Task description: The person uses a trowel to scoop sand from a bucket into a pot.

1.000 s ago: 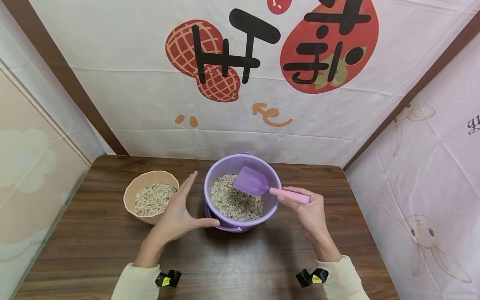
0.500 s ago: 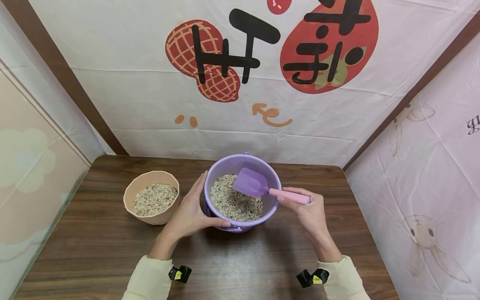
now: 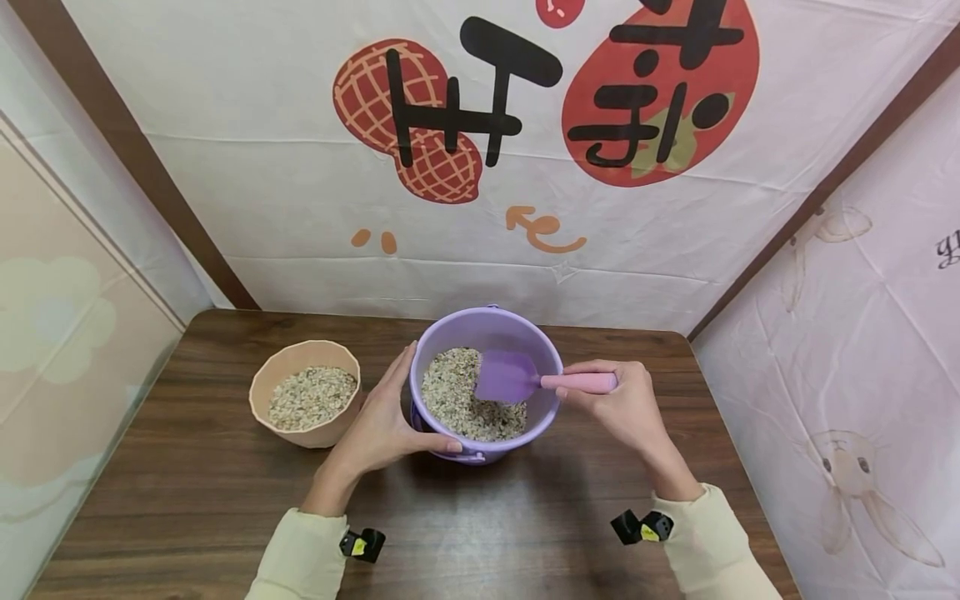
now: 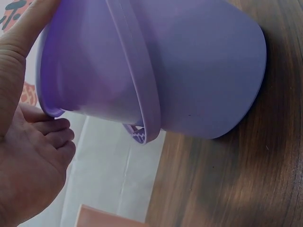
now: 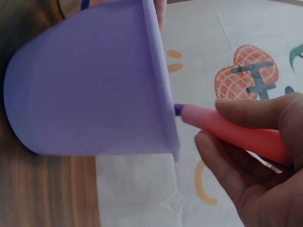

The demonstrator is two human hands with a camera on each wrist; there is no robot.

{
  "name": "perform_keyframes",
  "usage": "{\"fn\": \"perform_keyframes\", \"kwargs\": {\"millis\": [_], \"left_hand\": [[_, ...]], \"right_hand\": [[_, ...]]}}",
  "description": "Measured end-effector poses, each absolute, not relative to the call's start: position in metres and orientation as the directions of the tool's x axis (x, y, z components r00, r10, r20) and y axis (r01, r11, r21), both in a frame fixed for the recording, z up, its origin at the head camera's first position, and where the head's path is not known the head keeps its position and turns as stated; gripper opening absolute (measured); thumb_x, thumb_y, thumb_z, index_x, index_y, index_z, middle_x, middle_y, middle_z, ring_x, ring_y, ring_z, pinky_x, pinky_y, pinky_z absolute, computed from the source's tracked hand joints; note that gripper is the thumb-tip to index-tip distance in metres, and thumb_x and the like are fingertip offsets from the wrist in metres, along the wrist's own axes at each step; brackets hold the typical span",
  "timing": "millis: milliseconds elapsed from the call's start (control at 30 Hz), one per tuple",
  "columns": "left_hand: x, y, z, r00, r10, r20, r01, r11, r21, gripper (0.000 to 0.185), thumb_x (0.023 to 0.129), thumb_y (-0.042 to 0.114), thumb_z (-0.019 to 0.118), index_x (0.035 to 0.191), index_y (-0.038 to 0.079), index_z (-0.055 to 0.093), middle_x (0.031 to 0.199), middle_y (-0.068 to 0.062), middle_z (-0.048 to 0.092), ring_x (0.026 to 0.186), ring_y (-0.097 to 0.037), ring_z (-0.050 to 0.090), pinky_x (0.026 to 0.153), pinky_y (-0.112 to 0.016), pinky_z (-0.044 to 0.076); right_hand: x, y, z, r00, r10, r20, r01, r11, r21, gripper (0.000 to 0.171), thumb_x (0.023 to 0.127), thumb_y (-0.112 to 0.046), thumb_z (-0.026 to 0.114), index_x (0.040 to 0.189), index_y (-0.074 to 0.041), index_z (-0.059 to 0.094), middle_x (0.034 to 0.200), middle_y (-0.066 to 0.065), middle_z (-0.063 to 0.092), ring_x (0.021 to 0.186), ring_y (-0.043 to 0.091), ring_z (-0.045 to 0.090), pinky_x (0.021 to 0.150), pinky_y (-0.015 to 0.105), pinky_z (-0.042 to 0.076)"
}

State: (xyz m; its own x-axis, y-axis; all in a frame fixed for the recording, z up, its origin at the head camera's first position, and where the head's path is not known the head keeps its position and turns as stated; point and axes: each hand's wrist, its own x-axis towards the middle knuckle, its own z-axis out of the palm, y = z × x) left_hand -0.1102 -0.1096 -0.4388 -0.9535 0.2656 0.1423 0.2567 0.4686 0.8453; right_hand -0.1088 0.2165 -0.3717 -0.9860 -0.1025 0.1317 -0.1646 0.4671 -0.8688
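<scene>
A purple bucket [image 3: 486, 321] holding mixed grain [image 3: 453, 402] stands at the middle of the brown table [image 3: 187, 492]. My left hand [image 3: 375, 425] holds the bucket's left side, thumb across the front wall and fingers up by the rim. My right hand [image 3: 621, 407] grips the pink handle [image 3: 579, 382] of a scoop whose purple blade [image 3: 504, 377] lies low inside the bucket on the grain. The left wrist view shows the bucket's wall [image 4: 199, 61] and folded bail beside my left hand [image 4: 28, 161]. In the right wrist view the handle [image 5: 227, 128] crosses the rim of the bucket [image 5: 85, 94].
A beige bowl [image 3: 300, 354] partly filled with the same grain sits just left of the bucket, close to my left hand. Printed cloth walls close in the table at the back and on the right. A glossy panel runs along the left edge.
My left hand moved right from beside the bucket and took hold of its side. The scoop blade dropped from above the rim down onto the grain, and my right hand shifted up.
</scene>
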Motion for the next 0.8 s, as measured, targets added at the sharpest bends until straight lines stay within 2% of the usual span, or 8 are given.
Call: {"fn": "perform_keyframes", "kwargs": {"millis": [133, 433, 467, 567, 800], "left_hand": [[-0.11, -0.11, -0.439, -0.954, 0.267, 0.137, 0.253, 0.469, 0.846, 0.149, 0.05, 0.06, 0.097, 0.165, 0.017, 0.012, 0.167, -0.01, 0.018, 0.149, -0.032, 0.025, 0.117, -0.057, 0.028], [-0.11, -0.11, -0.438, -0.957, 0.261, 0.128, 0.244, 0.482, 0.841, 0.15, 0.05, 0.061, 0.097, 0.165, 0.016, 0.011, 0.168, -0.011, 0.017, 0.149, -0.033, 0.025, 0.116, -0.058, 0.029], [-0.11, -0.11, -0.438, -0.957, 0.26, 0.129, 0.244, 0.484, 0.84, 0.15, 0.05, 0.062, 0.097, 0.165, 0.016, 0.011, 0.167, -0.011, 0.018, 0.149, -0.034, 0.025, 0.116, -0.058, 0.029], [-0.11, -0.109, -0.438, -0.958, 0.259, 0.127, 0.242, 0.485, 0.84, 0.15, 0.05, 0.062, 0.096, 0.165, 0.017, 0.012, 0.167, -0.011, 0.018, 0.149, -0.033, 0.025, 0.117, -0.058, 0.029], [-0.11, -0.109, -0.438, -0.959, 0.257, 0.123, 0.237, 0.48, 0.844, 0.149, 0.05, 0.062, 0.096, 0.165, 0.018, 0.012, 0.168, -0.009, 0.018, 0.149, -0.032, 0.025, 0.116, -0.058, 0.029]], "right_hand": [[-0.115, 0.211, -0.364, -0.984, -0.152, 0.094, -0.163, 0.555, -0.816, 0.017, 0.079, -0.017, 0.09, 0.092, -0.026, 0.085, 0.086, -0.014, 0.077, 0.089, 0.009, 0.073, 0.069, 0.024, 0.055], [-0.13, 0.193, -0.359, -0.955, -0.287, 0.071, -0.248, 0.649, -0.719, 0.017, 0.076, -0.008, 0.088, 0.086, -0.021, 0.085, 0.081, -0.012, 0.076, 0.079, 0.007, 0.072, 0.063, 0.029, 0.06], [-0.132, 0.191, -0.36, -0.953, -0.295, 0.069, -0.256, 0.661, -0.705, 0.016, 0.076, -0.008, 0.089, 0.085, -0.021, 0.085, 0.082, -0.013, 0.076, 0.08, 0.007, 0.071, 0.067, 0.026, 0.059], [-0.136, 0.186, -0.361, -0.948, -0.31, 0.069, -0.273, 0.686, -0.675, 0.017, 0.074, -0.009, 0.089, 0.081, -0.023, 0.085, 0.084, -0.012, 0.077, 0.082, 0.007, 0.07, 0.066, 0.027, 0.058], [-0.143, 0.178, -0.366, -0.96, -0.279, 0.029, -0.211, 0.65, -0.73, 0.013, 0.073, -0.011, 0.09, 0.082, -0.018, 0.085, 0.081, -0.01, 0.077, 0.079, 0.011, 0.07, 0.059, 0.027, 0.057]]}}
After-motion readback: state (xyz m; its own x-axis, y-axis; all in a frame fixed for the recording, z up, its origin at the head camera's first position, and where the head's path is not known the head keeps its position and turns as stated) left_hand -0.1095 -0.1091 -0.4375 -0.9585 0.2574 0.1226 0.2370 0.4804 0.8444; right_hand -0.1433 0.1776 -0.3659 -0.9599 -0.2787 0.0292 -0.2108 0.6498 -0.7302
